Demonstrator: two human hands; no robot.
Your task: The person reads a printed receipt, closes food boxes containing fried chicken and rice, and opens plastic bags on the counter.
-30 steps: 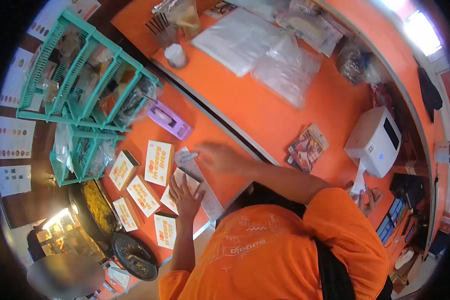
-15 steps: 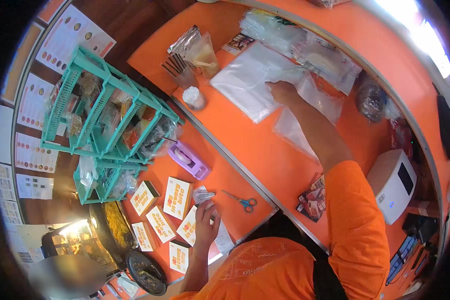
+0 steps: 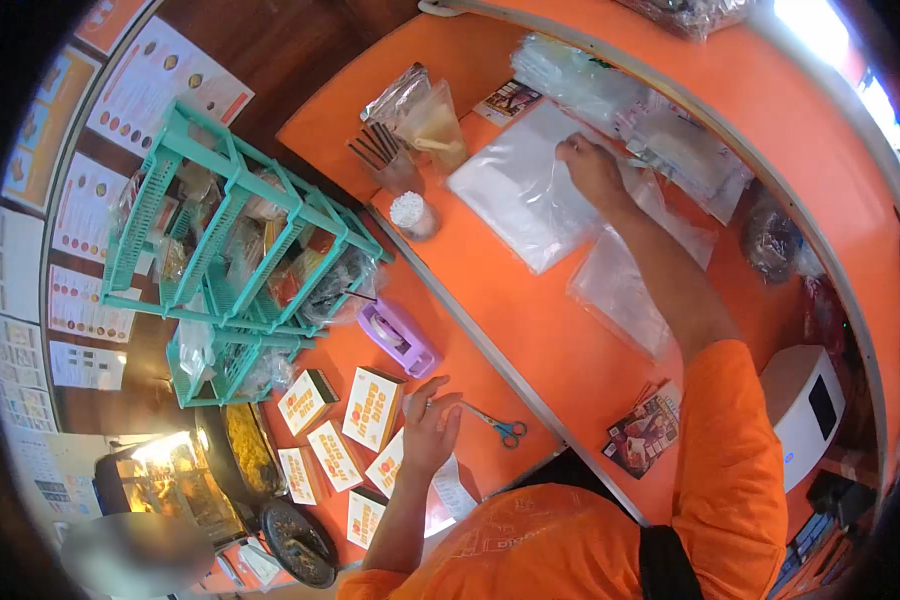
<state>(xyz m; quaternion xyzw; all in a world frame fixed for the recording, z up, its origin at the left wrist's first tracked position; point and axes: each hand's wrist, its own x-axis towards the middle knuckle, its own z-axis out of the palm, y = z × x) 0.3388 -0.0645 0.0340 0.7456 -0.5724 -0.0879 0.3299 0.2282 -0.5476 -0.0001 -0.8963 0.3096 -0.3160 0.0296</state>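
My right hand (image 3: 592,168) rests on a stack of clear plastic bags (image 3: 515,195), its curled fingers pinching at the top bag. Under my right forearm lies another loose clear bag (image 3: 620,290). My left hand (image 3: 431,428) is raised with its fingers apart, holding nothing that I can see. It hovers between the white and orange boxes (image 3: 373,408) and the scissors (image 3: 508,432). A paper slip (image 3: 453,490) lies below its wrist. My left hand partly covers one of the boxes.
Behind the boxes stand a purple tape dispenser (image 3: 400,340) and a teal rack (image 3: 235,225) full of packets. A cup of straws (image 3: 395,168) and a tub of white sticks (image 3: 413,215) stand near the bags. A white machine (image 3: 802,410) is at right.
My left hand has moved up and away from the boxes, over where a small packet lay. My right hand has shifted farther up the bag stack. The whole view has shifted slightly.
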